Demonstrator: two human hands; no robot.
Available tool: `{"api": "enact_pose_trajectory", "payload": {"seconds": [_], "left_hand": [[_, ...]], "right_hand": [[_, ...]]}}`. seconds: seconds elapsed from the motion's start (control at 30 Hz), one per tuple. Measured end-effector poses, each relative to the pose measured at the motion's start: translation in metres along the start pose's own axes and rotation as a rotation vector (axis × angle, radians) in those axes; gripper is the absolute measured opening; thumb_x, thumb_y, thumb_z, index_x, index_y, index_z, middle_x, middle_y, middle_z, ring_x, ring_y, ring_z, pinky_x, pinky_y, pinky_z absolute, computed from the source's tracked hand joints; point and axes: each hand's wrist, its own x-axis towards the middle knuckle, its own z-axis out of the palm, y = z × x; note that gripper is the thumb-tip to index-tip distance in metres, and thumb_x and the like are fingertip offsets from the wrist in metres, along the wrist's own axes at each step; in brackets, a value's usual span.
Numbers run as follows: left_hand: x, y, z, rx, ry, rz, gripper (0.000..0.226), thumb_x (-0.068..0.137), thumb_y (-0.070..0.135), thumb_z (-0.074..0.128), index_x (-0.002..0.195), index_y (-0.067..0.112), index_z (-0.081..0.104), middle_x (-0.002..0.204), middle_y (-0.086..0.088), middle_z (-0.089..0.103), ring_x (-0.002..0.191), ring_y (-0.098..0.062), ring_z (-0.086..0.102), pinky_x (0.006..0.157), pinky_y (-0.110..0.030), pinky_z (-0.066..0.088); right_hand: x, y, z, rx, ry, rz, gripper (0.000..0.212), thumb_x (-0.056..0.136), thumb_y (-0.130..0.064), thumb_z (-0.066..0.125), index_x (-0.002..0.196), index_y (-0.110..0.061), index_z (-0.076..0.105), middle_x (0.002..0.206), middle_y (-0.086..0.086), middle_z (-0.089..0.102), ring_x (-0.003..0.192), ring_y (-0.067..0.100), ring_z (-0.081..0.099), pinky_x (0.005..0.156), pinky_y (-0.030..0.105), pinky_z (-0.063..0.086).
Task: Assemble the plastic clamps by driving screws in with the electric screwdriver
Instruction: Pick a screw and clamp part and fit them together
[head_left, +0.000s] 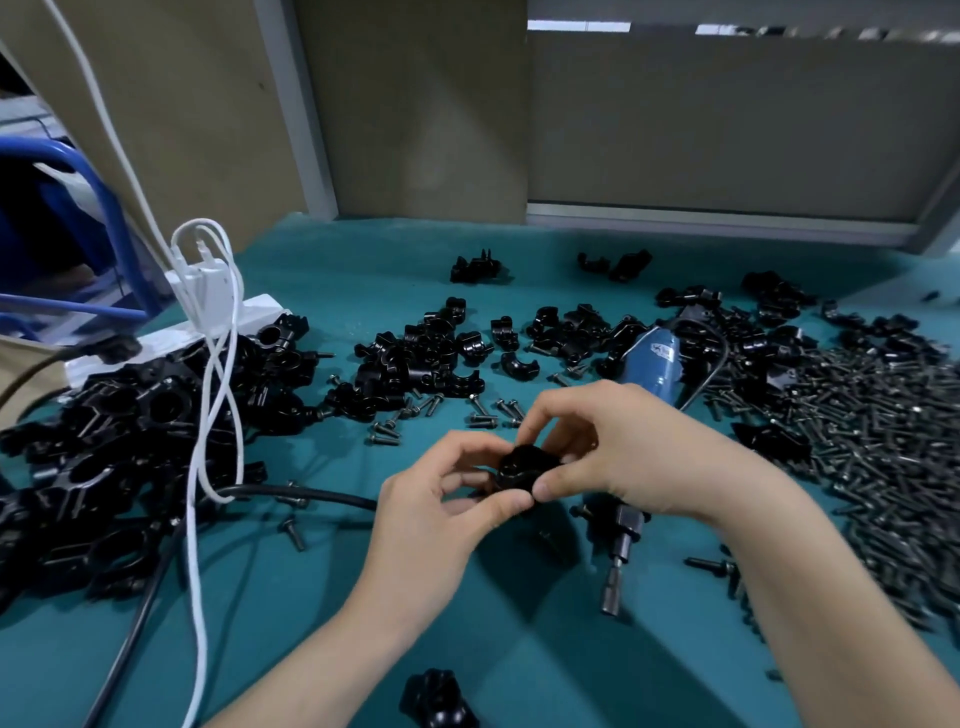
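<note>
My left hand (431, 499) and right hand (623, 452) both pinch one black plastic clamp (517, 470) above the desk (291, 571) middle, probably mating halves; next needs a screw from the right-edge screw pile (883, 441), then the electric screwdriver (652, 364) lying under my right hand.

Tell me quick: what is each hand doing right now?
Left hand: closed, pinching the black clamp piece.
Right hand: closed, pinching the same piece from the other side.
</note>
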Motion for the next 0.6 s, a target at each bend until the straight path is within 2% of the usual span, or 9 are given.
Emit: {"api": "enact_pose_trajectory", "payload": {"seconds": [0.07, 0.2, 0.3, 0.4, 0.5, 0.6], "left_hand": [[-0.0009, -0.0008, 0.0003, 0.041, -0.011, 0.001, 0.038, 0.070, 0.005, 0.081, 0.085, 0.037, 0.067, 0.083, 0.015, 0.071, 0.076, -0.003, 0.066, 0.068, -0.014, 0.052], [0.0005, -0.0015, -0.0020, 0.064, -0.011, 0.021, 0.021, 0.065, 0.028, 0.078, 0.082, 0.034, 0.066, 0.079, 0.012, 0.071, 0.075, -0.004, 0.066, 0.069, -0.015, 0.051], [0.0022, -0.0047, -0.0042, 0.095, 0.001, 0.015, 0.020, 0.064, 0.034, 0.075, 0.081, 0.035, 0.066, 0.080, 0.012, 0.072, 0.075, -0.006, 0.067, 0.073, -0.019, 0.052], [0.0036, -0.0058, -0.0051, 0.052, 0.015, -0.027, 0.018, 0.063, 0.032, 0.075, 0.077, 0.030, 0.065, 0.083, 0.008, 0.073, 0.073, -0.009, 0.067, 0.075, -0.032, 0.058], [0.0047, -0.0055, -0.0059, 0.003, 0.014, -0.072, 0.017, 0.061, 0.030, 0.075, 0.073, 0.026, 0.064, 0.087, 0.004, 0.074, 0.074, -0.013, 0.067, 0.081, -0.046, 0.058], [0.0050, -0.0060, -0.0049, -0.042, 0.004, -0.101, 0.015, 0.058, 0.025, 0.076, 0.066, 0.026, 0.064, 0.086, 0.007, 0.074, 0.074, -0.012, 0.067, 0.079, -0.035, 0.057]], "right_hand": [[-0.0004, 0.0007, -0.0004, -0.033, -0.002, 0.009, 0.026, 0.071, -0.027, 0.083, 0.084, -0.037, 0.063, 0.087, -0.010, 0.070, 0.079, 0.007, 0.060, 0.080, 0.034, 0.052], [-0.0018, 0.0030, -0.0003, -0.038, 0.014, -0.003, 0.027, 0.069, -0.027, 0.085, 0.083, -0.037, 0.064, 0.088, -0.011, 0.068, 0.078, 0.004, 0.061, 0.078, 0.031, 0.052], [0.0009, 0.0028, 0.0022, -0.050, 0.011, -0.012, 0.030, 0.071, -0.026, 0.084, 0.088, -0.038, 0.063, 0.090, -0.011, 0.067, 0.082, 0.007, 0.061, 0.080, 0.033, 0.052], [0.0030, 0.0026, 0.0044, -0.092, 0.001, -0.021, 0.035, 0.073, -0.022, 0.083, 0.100, -0.035, 0.065, 0.093, -0.008, 0.067, 0.087, 0.012, 0.060, 0.084, 0.034, 0.051], [0.0040, 0.0020, 0.0058, -0.129, 0.035, -0.039, 0.037, 0.074, -0.022, 0.082, 0.106, -0.032, 0.067, 0.092, -0.007, 0.066, 0.082, 0.009, 0.054, 0.083, 0.030, 0.049], [0.0026, 0.0016, 0.0055, -0.136, 0.034, -0.048, 0.036, 0.072, -0.021, 0.083, 0.103, -0.032, 0.068, 0.092, -0.008, 0.067, 0.085, 0.009, 0.056, 0.084, 0.031, 0.050]]}}
